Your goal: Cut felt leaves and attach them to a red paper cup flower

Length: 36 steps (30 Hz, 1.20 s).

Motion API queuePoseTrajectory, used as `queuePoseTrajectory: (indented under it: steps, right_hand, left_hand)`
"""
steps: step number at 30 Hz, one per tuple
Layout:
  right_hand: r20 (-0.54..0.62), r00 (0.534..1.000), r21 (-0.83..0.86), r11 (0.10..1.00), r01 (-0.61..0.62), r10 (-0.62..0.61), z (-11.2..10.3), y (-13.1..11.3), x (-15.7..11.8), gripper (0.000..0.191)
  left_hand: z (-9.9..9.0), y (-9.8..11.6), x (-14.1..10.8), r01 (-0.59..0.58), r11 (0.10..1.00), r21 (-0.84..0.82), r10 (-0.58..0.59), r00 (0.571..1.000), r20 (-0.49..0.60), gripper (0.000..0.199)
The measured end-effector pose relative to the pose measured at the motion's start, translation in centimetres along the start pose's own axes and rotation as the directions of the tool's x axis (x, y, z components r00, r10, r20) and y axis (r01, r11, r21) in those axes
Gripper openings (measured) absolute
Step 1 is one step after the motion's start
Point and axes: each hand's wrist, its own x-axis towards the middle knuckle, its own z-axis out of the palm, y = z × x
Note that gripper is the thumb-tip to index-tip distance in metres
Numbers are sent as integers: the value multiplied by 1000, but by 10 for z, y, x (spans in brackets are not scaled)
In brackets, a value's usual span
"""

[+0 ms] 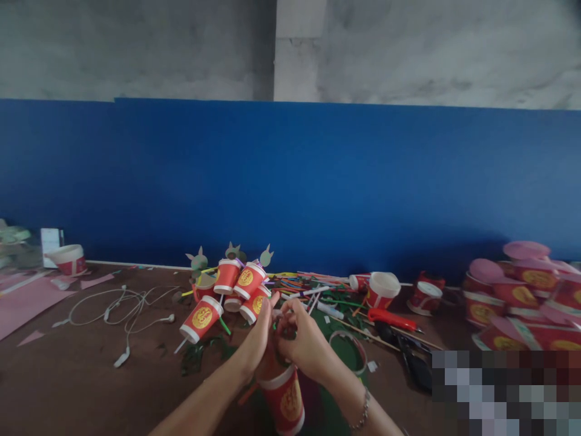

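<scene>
Red cup (281, 399) is near, just below my left hand (259, 338) and right hand (302, 340); their grip (right fingers curled) I cannot tell.

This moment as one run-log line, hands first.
left hand: near red cup, contact unclear | right hand: curled, hold unclear | red-handled tool: on table, right

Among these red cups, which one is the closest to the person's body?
The red cup right below the left hand and right hand, at the picture's bottom edge; all other cups sit farther back.
</scene>
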Motion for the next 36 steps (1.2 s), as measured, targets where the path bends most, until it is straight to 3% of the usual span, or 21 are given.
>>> queuePoseTrajectory:
  steps: [3,5,10,13,16,18,29,36]
  right_hand:
    - [-89,996,3,1000,-6,7,-9,1,5,34]
    - [-139,990,25,999,-28,31,-16,1,9,34]
    - [-206,976,41,997,-61,68,-27,1,15,33]
    - [-219,976,5,1000,-15,16,-27,1,16,24]
    - [-145,989,5,1000,-11,11,-27,3,16,11]
    - [-107,994,0,1000,-9,9,-27,6,16,14]
    - [-152,986,-173,984,38,-65,-26,12,17,13]
    - [-210,958,-323,939,119,-193,-26,11,16,11]
  left_hand:
    - [-4,14,-3,2,1000,12,-2,1000,21,48]
    - [-8,21,-3,-15,990,138,9,999,46,36]
    - [-11,18,1,-81,945,316,29,986,166,15]
    - [-11,11,4,-71,947,313,24,988,151,16]
    - [-13,9,5,-69,960,273,29,989,148,19]
    - [-15,8,7,-74,963,260,34,988,152,20]
    - [-15,9,7,-78,952,296,35,988,149,22]
    - [-15,11,7,-156,925,347,98,979,178,17]
